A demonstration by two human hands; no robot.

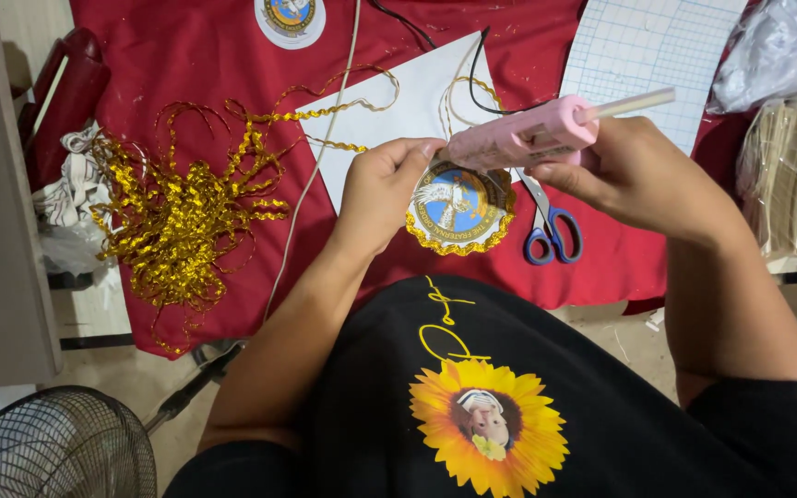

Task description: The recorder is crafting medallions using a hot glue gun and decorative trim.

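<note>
Your left hand (382,189) pinches the round badge (458,207) steady so your right hand (634,171), gripping the glue gun (520,136), reaches its gold-trimmed edge.

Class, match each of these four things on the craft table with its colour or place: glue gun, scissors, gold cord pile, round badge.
Things:
1. glue gun
2. scissors
3. gold cord pile
4. round badge

Descriptions:
A. tangled on the red cloth, left of both hands
B. pink, held in the right hand
C. blue handles, lying under the right hand
D. gold-trimmed edge, held by the left hand

Pairs: 1-B, 2-C, 3-A, 4-D
</note>
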